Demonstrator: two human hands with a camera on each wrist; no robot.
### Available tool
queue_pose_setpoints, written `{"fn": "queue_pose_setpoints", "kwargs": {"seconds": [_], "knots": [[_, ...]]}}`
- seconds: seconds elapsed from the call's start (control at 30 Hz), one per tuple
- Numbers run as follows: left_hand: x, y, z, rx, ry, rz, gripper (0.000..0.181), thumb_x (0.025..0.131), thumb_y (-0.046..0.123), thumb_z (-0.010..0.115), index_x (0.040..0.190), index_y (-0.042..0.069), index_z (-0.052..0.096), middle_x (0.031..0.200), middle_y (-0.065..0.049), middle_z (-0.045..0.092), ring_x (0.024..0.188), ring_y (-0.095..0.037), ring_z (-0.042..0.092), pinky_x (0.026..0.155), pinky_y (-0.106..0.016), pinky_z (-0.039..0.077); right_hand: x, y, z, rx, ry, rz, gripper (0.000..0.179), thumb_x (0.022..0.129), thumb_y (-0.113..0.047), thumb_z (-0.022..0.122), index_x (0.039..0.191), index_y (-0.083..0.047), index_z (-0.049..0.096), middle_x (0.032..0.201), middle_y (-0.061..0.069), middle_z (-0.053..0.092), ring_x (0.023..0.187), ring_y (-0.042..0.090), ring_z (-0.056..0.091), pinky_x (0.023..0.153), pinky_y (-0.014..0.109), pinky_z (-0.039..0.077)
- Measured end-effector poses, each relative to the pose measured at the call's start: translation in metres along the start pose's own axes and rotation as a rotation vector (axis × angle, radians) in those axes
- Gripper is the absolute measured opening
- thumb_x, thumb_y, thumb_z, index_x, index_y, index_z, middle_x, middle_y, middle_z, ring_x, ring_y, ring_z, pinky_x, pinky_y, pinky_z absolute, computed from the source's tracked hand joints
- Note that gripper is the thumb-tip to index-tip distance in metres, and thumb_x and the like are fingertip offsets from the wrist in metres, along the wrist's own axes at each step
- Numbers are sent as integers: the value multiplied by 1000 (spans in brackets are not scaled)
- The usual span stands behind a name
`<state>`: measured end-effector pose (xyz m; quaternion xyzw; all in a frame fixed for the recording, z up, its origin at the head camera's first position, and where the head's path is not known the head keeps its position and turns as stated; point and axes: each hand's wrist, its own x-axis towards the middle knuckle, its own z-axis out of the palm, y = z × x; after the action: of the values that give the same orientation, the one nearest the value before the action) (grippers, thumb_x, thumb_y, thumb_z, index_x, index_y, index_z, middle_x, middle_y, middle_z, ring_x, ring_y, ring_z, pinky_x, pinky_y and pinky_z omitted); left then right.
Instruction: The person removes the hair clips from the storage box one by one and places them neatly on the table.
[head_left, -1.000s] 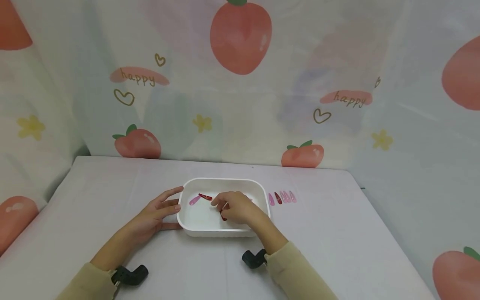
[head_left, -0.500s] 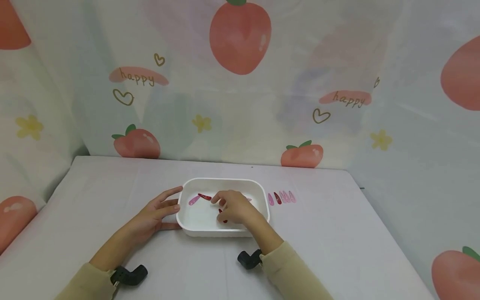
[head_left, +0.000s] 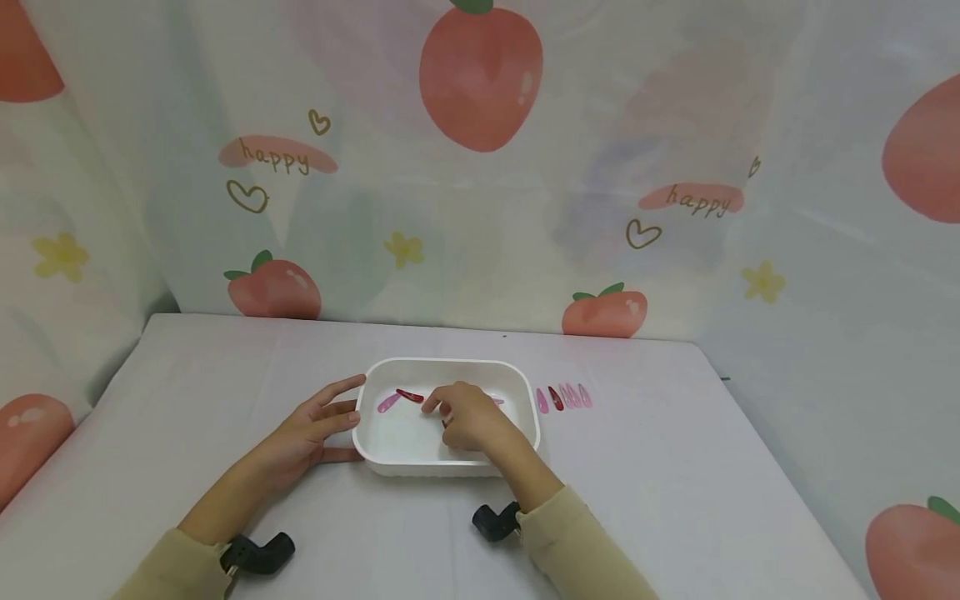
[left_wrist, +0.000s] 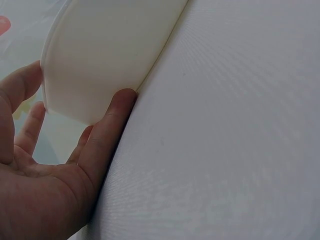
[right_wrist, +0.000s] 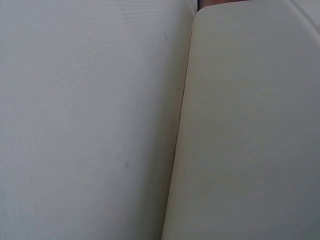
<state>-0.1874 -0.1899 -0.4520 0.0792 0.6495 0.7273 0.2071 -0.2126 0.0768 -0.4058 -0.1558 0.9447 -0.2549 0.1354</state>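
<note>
A white tray (head_left: 382, 446) stands on the table, with my left hand (head_left: 300, 437) at its left side. In the left wrist view, the fingers and thumb of that hand (left_wrist: 55, 185) are spread and touch the tray wall (left_wrist: 110, 65). My right hand (head_left: 472, 419) reaches inside the tray, thumb and fingers bent over a red hair clip (head_left: 446, 424). Most of this clip is hidden, so a firm pinch cannot be made out. Left of the fingers lie another red hair clip (head_left: 409, 396) and a pink hair clip (head_left: 388, 403). A further pink clip (head_left: 497, 401) shows partly behind the right hand.
On the table right of the tray, several hair clips stand in a row: a pink clip (head_left: 542, 400), a red clip (head_left: 556, 398) and lighter pink ones (head_left: 576, 396). A printed curtain (head_left: 480, 208) hangs behind the table. The right wrist view shows only the tray's outer wall (right_wrist: 245, 125) and tablecloth.
My right hand has shifted slightly left, and its thumb now covers more of the red hair clip beneath it. My left hand stays at the tray's left side.
</note>
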Motion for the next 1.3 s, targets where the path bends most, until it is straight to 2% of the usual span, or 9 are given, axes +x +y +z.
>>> {"fn": "queue_pose_setpoints", "kwargs": {"seconds": [0.27,0.4,0.53,0.7,1.03,1.13,1.3], "knots": [[0,0,-1,5,6,4,62,101,14,58,156,22,30,157,-23,31,129,-35,52,91,-55,55,-1,5,-8,86,-9,-36,51,74,9,68,117,-18,70,99,1,67,83,15,62,65,28,51],[-1,0,-1,6,6,6,61,102,13,56,156,21,29,157,-24,30,129,-35,52,91,-55,55,-6,9,-15,164,-5,-62,51,77,9,67,121,-16,69,100,2,67,86,17,63,63,28,52],[-2,0,0,1,0,8,61,102,13,56,156,21,29,158,-24,30,130,-35,51,91,-55,55,-11,15,-24,243,29,-87,49,80,8,69,123,-15,68,98,2,68,87,17,64,65,29,55],[-2,1,0,-4,-10,14,62,102,15,58,156,22,29,157,-23,31,130,-35,51,92,-54,55,-18,21,-37,311,70,-119,48,81,7,69,124,-13,68,100,11,70,84,18,63,70,29,54],[-1,2,0,3,3,2,61,101,15,58,155,25,32,155,-21,34,126,-31,54,91,-54,56,-28,45,-56,393,132,-146,46,83,4,72,125,-12,67,103,14,70,88,20,63,77,31,54],[-1,2,0,6,9,-1,61,101,15,59,155,25,32,155,-22,33,126,-31,54,91,-54,56,-28,54,-61,438,155,-146,45,84,3,72,126,-10,66,104,16,69,89,22,62,79,31,55],[-1,0,-1,-1,9,-5,62,101,16,59,155,25,31,156,-21,32,128,-32,52,92,-54,55,-30,67,-68,478,192,-111,45,85,0,74,128,-8,64,100,11,69,90,23,63,76,27,58]]}}
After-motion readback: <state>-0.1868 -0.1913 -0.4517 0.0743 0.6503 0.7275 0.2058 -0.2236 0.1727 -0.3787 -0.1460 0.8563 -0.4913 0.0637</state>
